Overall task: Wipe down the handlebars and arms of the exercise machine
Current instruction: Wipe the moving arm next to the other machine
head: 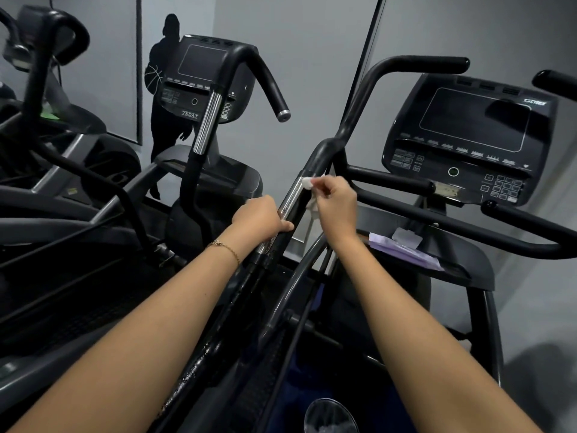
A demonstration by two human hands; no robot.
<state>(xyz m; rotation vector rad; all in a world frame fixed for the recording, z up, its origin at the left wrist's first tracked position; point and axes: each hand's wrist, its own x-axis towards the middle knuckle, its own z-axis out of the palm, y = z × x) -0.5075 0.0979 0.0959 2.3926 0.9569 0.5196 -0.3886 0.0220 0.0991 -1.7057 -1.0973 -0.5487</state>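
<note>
Left hand (260,217): closed around arm (288,201), chrome section. Right hand (335,201): pinching wipe (309,183) against arm's upper chrome.

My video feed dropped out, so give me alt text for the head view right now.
The right hand presses a white wipe against the chrome section of the exercise machine's moving arm, while the left hand grips that arm just below. A purple wipe packet lies on the machine's tray under the dark console.

Bare forearms, thin gold bracelet (227,247) on left wrist
</note>
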